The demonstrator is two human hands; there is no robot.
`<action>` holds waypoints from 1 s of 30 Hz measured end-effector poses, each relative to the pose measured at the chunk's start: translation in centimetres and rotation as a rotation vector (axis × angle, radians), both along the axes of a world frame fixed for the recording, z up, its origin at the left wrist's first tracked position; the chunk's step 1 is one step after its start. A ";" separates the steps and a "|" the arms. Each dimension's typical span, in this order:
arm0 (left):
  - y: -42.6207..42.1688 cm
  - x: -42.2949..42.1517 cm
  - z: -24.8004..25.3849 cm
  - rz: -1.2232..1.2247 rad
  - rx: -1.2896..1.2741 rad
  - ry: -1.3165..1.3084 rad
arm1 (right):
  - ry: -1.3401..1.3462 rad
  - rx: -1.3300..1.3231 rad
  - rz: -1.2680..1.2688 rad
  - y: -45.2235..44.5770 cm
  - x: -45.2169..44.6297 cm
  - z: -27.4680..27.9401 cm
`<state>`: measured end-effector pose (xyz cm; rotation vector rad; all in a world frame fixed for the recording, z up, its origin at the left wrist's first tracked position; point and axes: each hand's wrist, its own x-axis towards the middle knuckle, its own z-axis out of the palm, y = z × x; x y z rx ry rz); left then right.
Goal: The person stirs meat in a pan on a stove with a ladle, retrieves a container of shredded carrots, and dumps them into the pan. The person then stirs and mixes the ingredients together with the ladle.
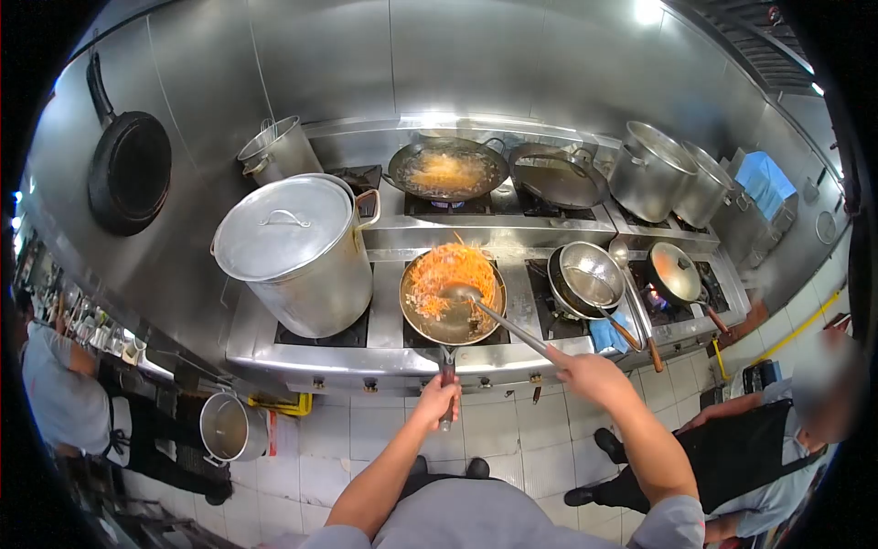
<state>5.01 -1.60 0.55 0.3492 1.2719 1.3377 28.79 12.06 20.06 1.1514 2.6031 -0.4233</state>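
Note:
My left hand [439, 403] is wrapped round the dark handle of a frying pan [450, 333] on the front middle burner. Shredded orange vegetables, which look like carrot, [453, 267] fill the far side of the pan, mixed with paler bits. In my right hand [585, 375] is the long handle of a metal ladle [514, 328]. Its bowl rests among the shreds inside the pan, and the handle slants down to the right toward me.
Left of the pan stands a large lidded stockpot [288, 229]. Behind are a wok of bubbling oil [448, 169] and a dark pan [558, 176]. At right sit a strainer [593, 274], a lidded pan [675, 273] over flame and tall pots [651, 174]. People stand on both sides [69, 393].

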 end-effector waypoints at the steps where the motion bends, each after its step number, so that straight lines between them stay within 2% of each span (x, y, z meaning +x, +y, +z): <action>1: 0.5 -0.2 0.5 0.003 -0.002 -0.053 | 0.029 0.008 0.049 0.2 1.4 -0.1; 5: 5.2 -2.0 3.2 -0.079 0.044 -0.090 | -0.037 0.056 0.116 0.9 2.2 1.9; 8: 7.0 -1.8 3.3 -0.064 0.122 -0.007 | -0.038 0.090 -0.021 2.0 -0.4 0.3; 10: 5.1 -0.4 1.6 -0.033 0.159 0.060 | 0.111 0.218 0.022 2.4 -0.9 -1.4; 12: 3.1 -0.1 -1.1 -0.094 0.066 0.133 | 0.108 0.204 0.025 1.9 0.2 -1.8; 15: 2.5 0.3 2.3 -0.055 0.032 0.039 | 0.018 0.110 0.014 -0.7 2.3 1.8; 17: 4.7 -1.2 2.1 -0.104 0.070 -0.062 | -0.038 0.056 0.079 -1.2 2.9 3.4; 19: 6.4 -1.7 3.7 -0.132 0.060 -0.062 | -0.049 0.068 0.061 -0.4 2.3 2.8; 21: 7.6 -1.3 4.8 -0.032 0.040 -0.057 | -0.059 0.080 0.032 0.6 1.2 0.8; 23: 6.8 -0.5 1.3 -0.058 0.088 0.018 | 0.145 0.181 0.028 1.5 0.0 -1.4; 24: 5.8 0.0 -1.1 -0.066 0.139 0.091 | 0.144 0.185 0.029 1.0 0.3 -1.7; 25: 4.5 0.2 -2.8 -0.074 0.086 0.124 | 0.128 0.182 0.005 0.3 0.4 -2.1; 27: 2.4 0.8 -1.1 -0.036 0.060 0.115 | 0.077 0.141 -0.051 -1.1 0.7 -0.1; 30: 3.3 -0.1 1.6 -0.041 0.062 0.046 | 0.060 0.118 0.052 -1.7 3.2 0.9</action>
